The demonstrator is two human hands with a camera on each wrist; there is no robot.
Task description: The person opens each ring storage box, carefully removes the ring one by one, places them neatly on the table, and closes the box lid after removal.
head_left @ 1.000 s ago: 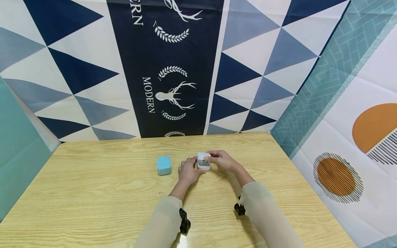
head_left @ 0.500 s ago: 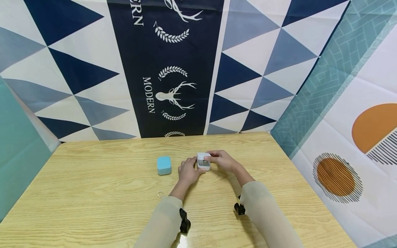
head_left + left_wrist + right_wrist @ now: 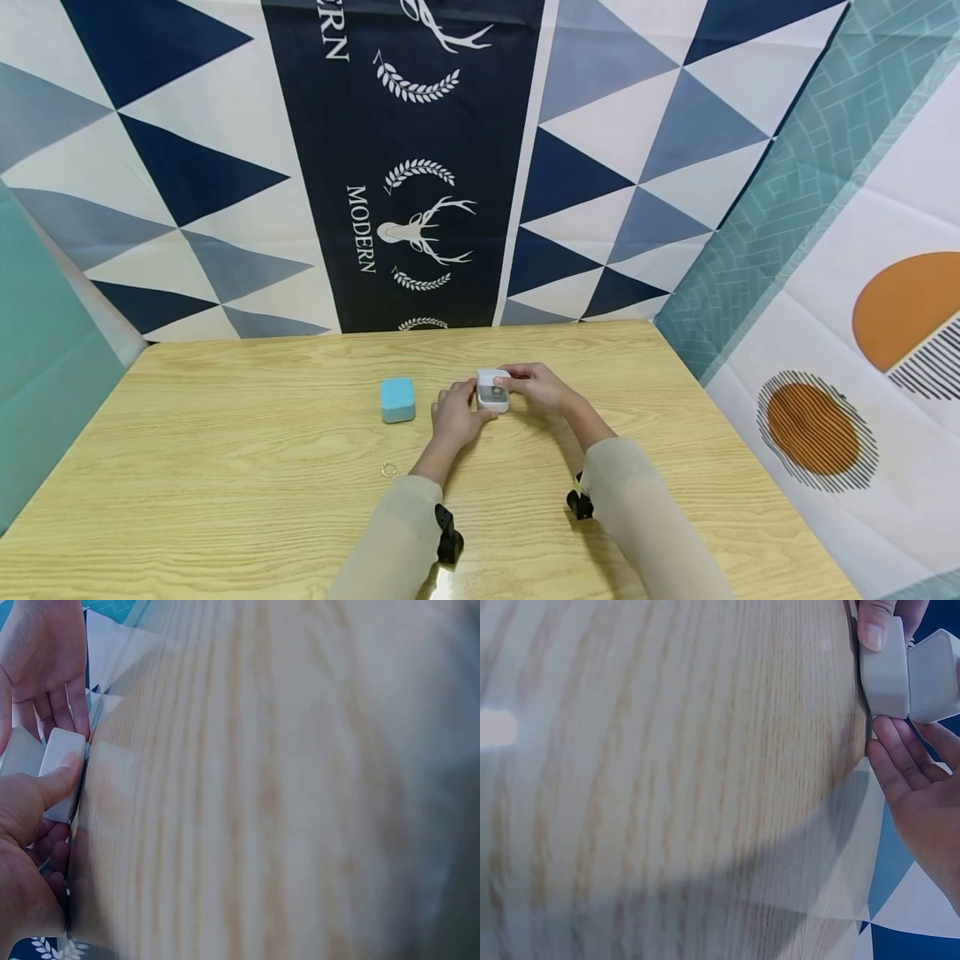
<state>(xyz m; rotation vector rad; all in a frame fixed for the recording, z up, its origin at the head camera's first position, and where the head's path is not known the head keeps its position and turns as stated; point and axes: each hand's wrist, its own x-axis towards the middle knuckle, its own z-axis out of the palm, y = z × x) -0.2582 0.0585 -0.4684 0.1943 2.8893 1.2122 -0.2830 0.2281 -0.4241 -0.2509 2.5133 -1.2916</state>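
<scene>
Both hands hold the open white ring box (image 3: pixel 492 390) at the table's (image 3: pixel 225 500) middle: the left hand (image 3: pixel 457 412) pinches its base, the right hand (image 3: pixel 534 387) grips its right side.

A closed blue box (image 3: pixel 397 399) sits left.

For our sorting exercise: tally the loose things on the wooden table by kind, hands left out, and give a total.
Small boxes: 2, the white box held open by both hands and the blue box, shut.
Rings lying loose on the table: 1, the thin ring.
Total: 3.
</scene>
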